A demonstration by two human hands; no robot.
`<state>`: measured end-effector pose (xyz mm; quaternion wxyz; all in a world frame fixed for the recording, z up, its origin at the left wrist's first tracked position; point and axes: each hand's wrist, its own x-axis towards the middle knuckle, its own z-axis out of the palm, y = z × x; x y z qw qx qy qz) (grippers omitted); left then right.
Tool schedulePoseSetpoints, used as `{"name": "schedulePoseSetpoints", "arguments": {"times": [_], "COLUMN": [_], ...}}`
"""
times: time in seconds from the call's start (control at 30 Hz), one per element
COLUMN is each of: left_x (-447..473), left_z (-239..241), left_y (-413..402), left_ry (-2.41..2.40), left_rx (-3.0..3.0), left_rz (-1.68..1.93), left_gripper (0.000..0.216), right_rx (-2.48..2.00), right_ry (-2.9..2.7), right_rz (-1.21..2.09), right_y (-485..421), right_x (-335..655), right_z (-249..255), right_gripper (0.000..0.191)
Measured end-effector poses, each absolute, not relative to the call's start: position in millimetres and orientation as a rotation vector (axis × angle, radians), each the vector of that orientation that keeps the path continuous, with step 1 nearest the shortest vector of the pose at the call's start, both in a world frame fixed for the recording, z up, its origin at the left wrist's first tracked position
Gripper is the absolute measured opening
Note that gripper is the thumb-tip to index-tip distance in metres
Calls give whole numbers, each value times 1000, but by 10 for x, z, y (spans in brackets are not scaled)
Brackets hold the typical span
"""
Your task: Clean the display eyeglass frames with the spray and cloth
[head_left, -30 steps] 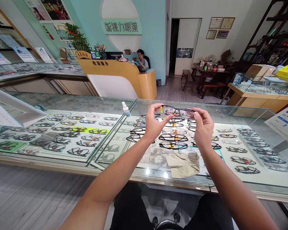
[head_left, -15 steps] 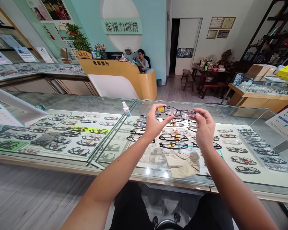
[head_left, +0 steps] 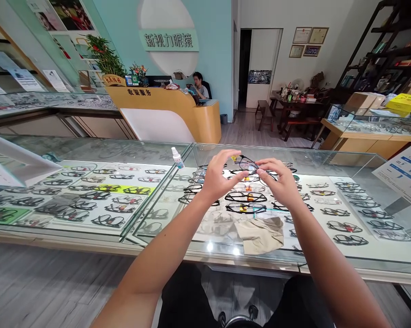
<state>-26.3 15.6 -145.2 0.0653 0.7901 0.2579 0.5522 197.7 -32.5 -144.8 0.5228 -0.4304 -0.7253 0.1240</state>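
Note:
Above the glass counter, a dark-framed pair of eyeglasses (head_left: pixel 248 163) is between my two hands, turned at an angle. My left hand (head_left: pixel 218 176) has its thumb and forefinger curved around the near-left lens, the fingertips at the top and bottom of the rim. With thumb and fingers closed, my right hand (head_left: pixel 279 181) pinches the frame near its middle. Part of the frame is hidden behind the right fingers. A beige cloth (head_left: pixel 260 236) lies crumpled on the glass below. To the left stands a small white spray bottle (head_left: pixel 177 158).
Under the glass counter top (head_left: pixel 188 241) lie rows of eyeglasses (head_left: pixel 246 197). Folded white display cards (head_left: pixel 405 175) stand at both ends. Beyond are a wooden reception desk (head_left: pixel 208 123) with a seated person (head_left: pixel 200 86), and another showcase (head_left: pixel 362 139) at right.
The eyeglasses have turned from facing across to an angled position. My right hand has moved left, from the outer end of the frame toward its middle. The view has shifted slightly.

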Motion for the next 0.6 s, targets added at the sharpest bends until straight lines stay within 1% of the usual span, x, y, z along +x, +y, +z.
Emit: {"name": "schedulePoseSetpoints", "arguments": {"times": [0.07,0.13,0.33,0.53,0.6], "left_x": [-266,-264,-293,-311,-292], "left_z": [-1432,-1421,-1415,-1432,-1456], "left_y": [154,165,229,242,252], "left_ry": [760,763,772,685,633], "left_rx": [2221,2071,1945,1983,1930], "left_rz": [1646,1646,1617,1545,1523], "left_gripper": [38,33,29,26,28], "right_rx": [-1032,-1026,-1025,-1010,-982], "right_ry": [-1752,-1781,-1815,-1722,-1695], "right_rz": [307,294,288,426,488], "right_y": [-339,-344,-334,-347,-344], "right_x": [1981,1981,1974,1970,1961], "right_z": [-1432,-1427,-1439,-1417,-1423], "right_gripper": [17,16,17,21,23]}}
